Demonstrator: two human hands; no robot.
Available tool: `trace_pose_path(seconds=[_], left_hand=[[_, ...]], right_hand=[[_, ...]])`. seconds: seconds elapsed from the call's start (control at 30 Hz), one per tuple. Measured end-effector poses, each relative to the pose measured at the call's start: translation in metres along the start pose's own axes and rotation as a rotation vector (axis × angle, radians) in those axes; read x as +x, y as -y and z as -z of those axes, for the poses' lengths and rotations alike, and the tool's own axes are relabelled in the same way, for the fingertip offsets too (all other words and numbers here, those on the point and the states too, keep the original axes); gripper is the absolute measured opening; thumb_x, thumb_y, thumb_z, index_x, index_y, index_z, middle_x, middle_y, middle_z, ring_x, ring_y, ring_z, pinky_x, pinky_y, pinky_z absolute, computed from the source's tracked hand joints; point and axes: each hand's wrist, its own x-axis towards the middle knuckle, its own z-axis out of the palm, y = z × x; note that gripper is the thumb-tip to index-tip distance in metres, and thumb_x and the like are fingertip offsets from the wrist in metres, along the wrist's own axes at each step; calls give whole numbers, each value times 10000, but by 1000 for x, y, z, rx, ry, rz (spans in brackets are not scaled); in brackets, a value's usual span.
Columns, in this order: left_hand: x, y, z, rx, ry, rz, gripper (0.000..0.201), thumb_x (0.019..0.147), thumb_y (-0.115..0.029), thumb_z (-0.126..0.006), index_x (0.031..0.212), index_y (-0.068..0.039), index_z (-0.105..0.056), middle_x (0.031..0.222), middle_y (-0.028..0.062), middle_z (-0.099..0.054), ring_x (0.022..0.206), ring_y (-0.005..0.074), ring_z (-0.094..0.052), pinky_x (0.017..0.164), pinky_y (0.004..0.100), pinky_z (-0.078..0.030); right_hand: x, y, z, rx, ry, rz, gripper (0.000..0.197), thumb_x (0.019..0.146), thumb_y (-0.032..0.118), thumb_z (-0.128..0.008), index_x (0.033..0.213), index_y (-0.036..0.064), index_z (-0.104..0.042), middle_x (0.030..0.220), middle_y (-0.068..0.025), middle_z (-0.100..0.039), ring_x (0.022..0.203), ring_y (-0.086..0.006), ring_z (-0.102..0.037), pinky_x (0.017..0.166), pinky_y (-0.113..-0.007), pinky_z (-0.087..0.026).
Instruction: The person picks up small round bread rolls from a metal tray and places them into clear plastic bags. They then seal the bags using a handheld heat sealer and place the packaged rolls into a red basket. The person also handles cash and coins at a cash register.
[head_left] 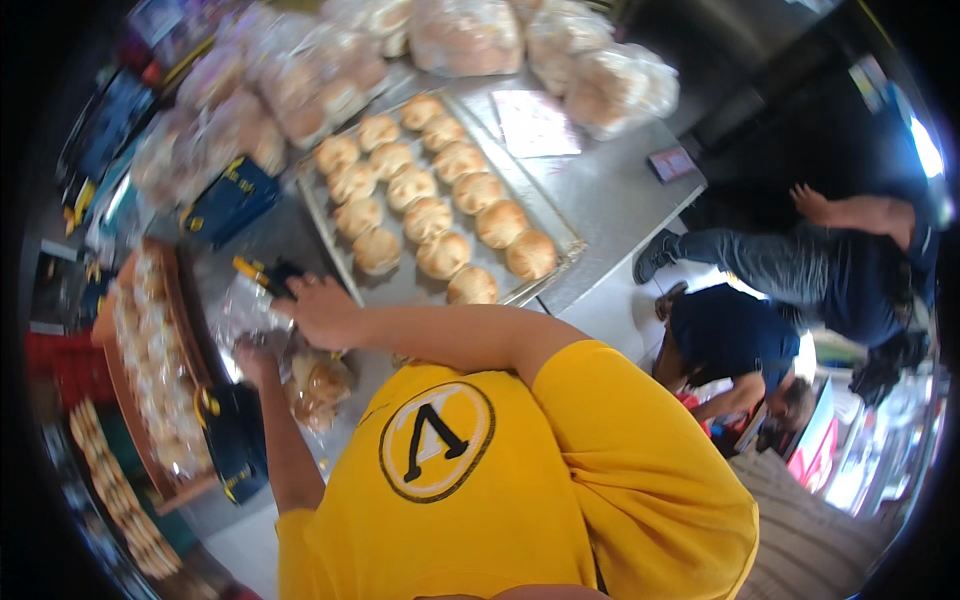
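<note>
My left hand (258, 358) is closed on a crumpled clear plastic bag (240, 308) over the metal table; its fingertips are blurred. Just right of it and farther off, my right hand (325, 312) has its fingers bent beside the same plastic. What those fingers pinch is hidden. A black and yellow tool (262, 273) lies against the right fingertips; I cannot tell whether they touch it. Close to my left forearm, a clear bag of buns (318, 388) rests on the table. Beyond my right forearm, browned round buns (427, 220) sit in rows on a metal tray (545, 215).
An orange-brown crate (185, 340) of wrapped buns stands at left, beside a dark blue case (235, 440). Another dark blue case (232, 200) sits farther back. Bagged bread (465, 35) lines the far side near a paper sheet (535, 123). Two people (735, 335) (850, 275) are at right.
</note>
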Motion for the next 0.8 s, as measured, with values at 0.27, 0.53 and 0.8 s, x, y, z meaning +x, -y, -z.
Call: trace_pose_path(seconds=[0.27,0.53,0.8], left_hand=[[-1,-104,136,-527,606,78,141,863,-120,-603,854,9,-659,943,126,-686,890,267,-646,781,342,-487],[33,-213,200,-853,-72,10,144,884,-118,-639,923,11,-588,931,81,-615,854,160,-584,733,291,-486],[21,-342,192,-945,338,-359,266,827,-87,-680,1072,-1,-626,1066,131,-637,970,255,-601,848,335,-469]], right_hand=[[-9,-10,1,90,-100,33,665,752,334,-697,1356,218,-443,1411,-225,-353,1316,-417,-332,945,-536,-376],[-49,23,80,793,-157,99,875,757,454,-733,1383,-3,-327,1220,-234,-549,1089,-329,-573,906,-396,-455],[-107,-34,122,1177,-475,-344,243,931,239,-568,997,16,-640,862,-112,-685,731,-126,-663,682,-314,-522]])
